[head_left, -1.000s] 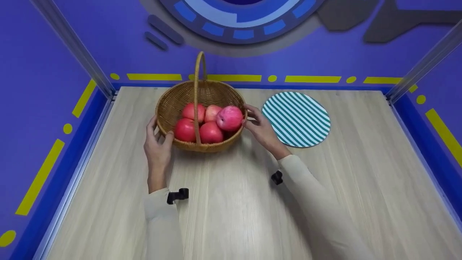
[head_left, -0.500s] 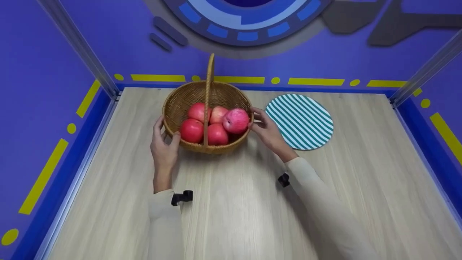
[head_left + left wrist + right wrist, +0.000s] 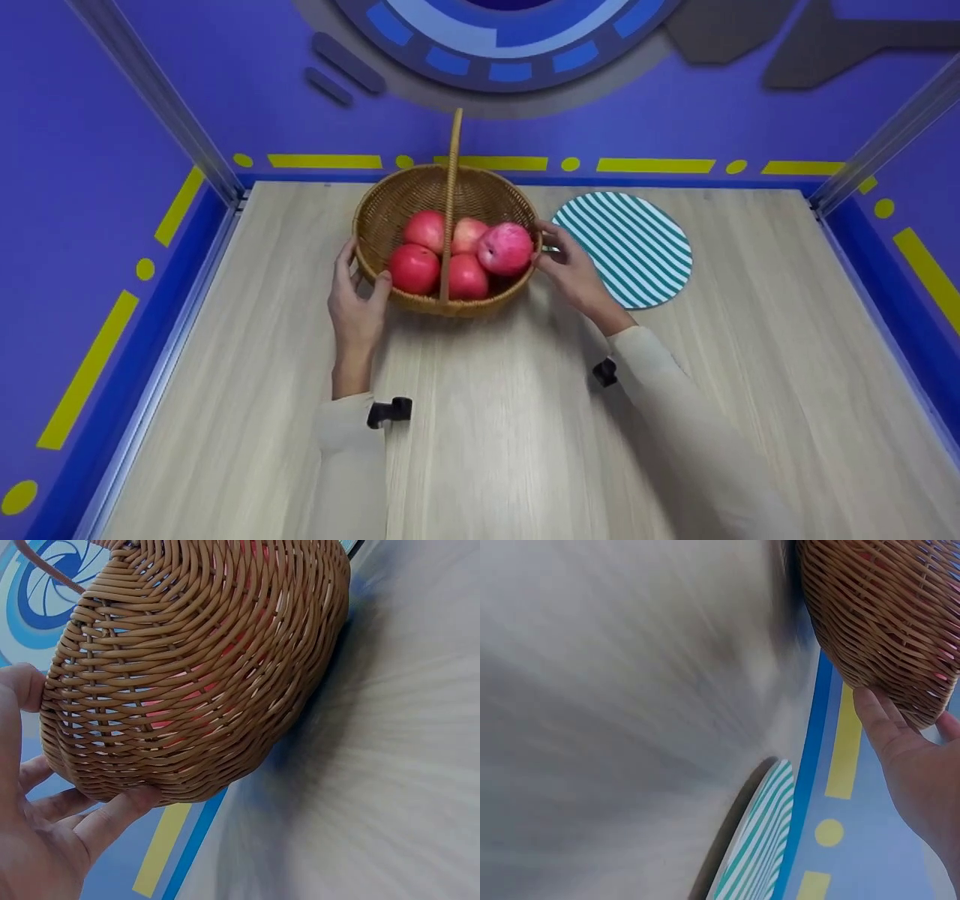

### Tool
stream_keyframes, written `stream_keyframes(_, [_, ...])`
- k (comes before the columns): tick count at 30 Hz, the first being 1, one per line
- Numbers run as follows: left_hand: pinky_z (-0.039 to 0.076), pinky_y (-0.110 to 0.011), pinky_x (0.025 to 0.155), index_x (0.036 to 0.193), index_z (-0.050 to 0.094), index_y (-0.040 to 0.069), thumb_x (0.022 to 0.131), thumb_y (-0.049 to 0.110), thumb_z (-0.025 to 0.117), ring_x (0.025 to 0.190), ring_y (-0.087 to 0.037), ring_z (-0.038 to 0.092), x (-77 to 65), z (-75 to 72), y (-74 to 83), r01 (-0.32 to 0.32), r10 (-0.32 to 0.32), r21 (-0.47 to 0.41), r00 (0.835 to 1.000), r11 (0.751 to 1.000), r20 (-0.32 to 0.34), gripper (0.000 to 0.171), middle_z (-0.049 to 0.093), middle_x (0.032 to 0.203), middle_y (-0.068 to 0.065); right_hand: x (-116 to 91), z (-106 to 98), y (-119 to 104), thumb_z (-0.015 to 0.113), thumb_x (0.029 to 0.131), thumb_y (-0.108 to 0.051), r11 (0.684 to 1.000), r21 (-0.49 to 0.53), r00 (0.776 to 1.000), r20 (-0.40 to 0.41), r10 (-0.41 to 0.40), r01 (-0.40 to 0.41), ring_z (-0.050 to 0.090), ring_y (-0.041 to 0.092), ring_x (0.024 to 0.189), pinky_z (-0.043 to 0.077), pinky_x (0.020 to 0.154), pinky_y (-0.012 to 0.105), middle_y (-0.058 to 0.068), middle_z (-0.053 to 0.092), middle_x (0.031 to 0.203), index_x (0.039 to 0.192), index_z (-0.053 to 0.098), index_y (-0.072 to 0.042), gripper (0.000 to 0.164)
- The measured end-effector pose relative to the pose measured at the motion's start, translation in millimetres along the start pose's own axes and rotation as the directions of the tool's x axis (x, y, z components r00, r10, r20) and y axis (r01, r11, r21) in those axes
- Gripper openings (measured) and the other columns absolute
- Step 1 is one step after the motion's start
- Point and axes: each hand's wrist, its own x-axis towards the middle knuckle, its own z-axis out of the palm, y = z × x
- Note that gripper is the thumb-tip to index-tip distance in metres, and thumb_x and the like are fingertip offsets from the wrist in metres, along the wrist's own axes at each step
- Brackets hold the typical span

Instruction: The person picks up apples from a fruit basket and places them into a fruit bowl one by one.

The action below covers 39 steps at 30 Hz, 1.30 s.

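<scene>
A brown wicker basket (image 3: 396, 201) with a tall arched handle (image 3: 453, 172) sits between both hands in the head view. Several red apples, such as a dark red one (image 3: 414, 268) and a pinker one (image 3: 505, 249), lie inside it. My left hand (image 3: 358, 311) grips the basket's left side, its thumb at the rim. In the left wrist view the fingers (image 3: 124, 817) spread against the woven wall (image 3: 187, 690). My right hand (image 3: 576, 276) holds the right side, thumb at the rim. The right wrist view shows its fingers (image 3: 877, 716) under the basket's curved side.
A round green-and-white striped mat (image 3: 626, 247) lies just right of the basket, close to my right hand. The pale wooden table (image 3: 487, 420) ends at a blue back wall (image 3: 255, 120), with blue side panels (image 3: 67, 187) left and right.
Both hands have moved the basket with its apples to the right, closer to the striped mat. The mat stays in place, and the grip looks the same.
</scene>
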Motion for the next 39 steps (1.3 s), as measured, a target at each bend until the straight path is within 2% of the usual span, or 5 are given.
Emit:
stream_keyframes(10, [0.043,-0.044,0.117,0.161,0.044,0.009,0.095,0.009,0.067,0.139,-0.033,0.053,-5.0,6.6,-0.7,-0.015,0.017,0.067,0.999,0.998,-0.029,0.069,0.047,0.162,-0.007,-8,-5,3,0.063,0.105,-0.017,0.999,0.008,0.998,0.015,0.053,-0.054,0.056,0.031,0.135,0.052,0.109,0.047,0.013,0.053,0.153,0.161,0.046,-0.016,0.059])
stream_keyframes(20, [0.044,-0.044,0.117,0.161,0.043,0.008,0.097,0.008,0.067,0.141,-0.032,0.051,-7.5,6.1,-2.9,0.005,-0.004,0.054,1.000,0.999,-0.021,0.069,0.046,0.162,-0.009,-10,-4,4,0.061,0.106,-0.019,0.999,-0.033,1.000,0.011,0.009,-0.009,0.052,0.027,0.139,0.048,0.114,0.045,0.011,0.051,0.156,0.161,0.045,-0.015,0.058])
stream_keyframes(28, [0.041,-0.044,0.120,0.162,0.042,0.009,0.098,0.009,0.067,0.148,-0.029,0.044,-2.2,8.6,-0.2,0.000,0.000,0.035,1.000,0.999,-0.001,0.068,0.044,0.164,-0.007,-9,-6,2,0.062,0.107,-0.021,1.000,-0.001,1.000,-0.001,-0.002,0.002,0.051,0.027,0.141,0.047,0.114,0.045,0.011,0.050,0.157,0.162,0.044,-0.016,0.058])
stream_keyframes(33, [0.041,-0.045,0.120,0.162,0.043,0.009,0.098,0.009,0.067,0.147,-0.031,0.045,-1.3,11.8,0.5,-0.002,0.002,0.031,1.000,1.000,0.000,0.068,0.044,0.164,-0.007,-9,-9,2,0.064,0.106,-0.021,1.000,0.014,1.000,-0.003,0.013,-0.013,0.050,0.027,0.141,0.048,0.114,0.045,0.010,0.049,0.157,0.162,0.045,-0.017,0.059])
stream_keyframes(39, [0.041,-0.040,0.119,0.161,0.043,0.008,0.096,0.008,0.068,0.143,-0.032,0.050,-3.3,16.1,0.1,-0.024,0.024,0.009,1.000,1.000,-0.007,0.069,0.046,0.163,-0.008,-10,-13,2,0.065,0.105,-0.017,1.000,0.017,1.000,-0.011,-0.003,0.003,0.054,0.030,0.136,0.051,0.110,0.047,0.015,0.052,0.154,0.160,0.046,-0.010,0.059])
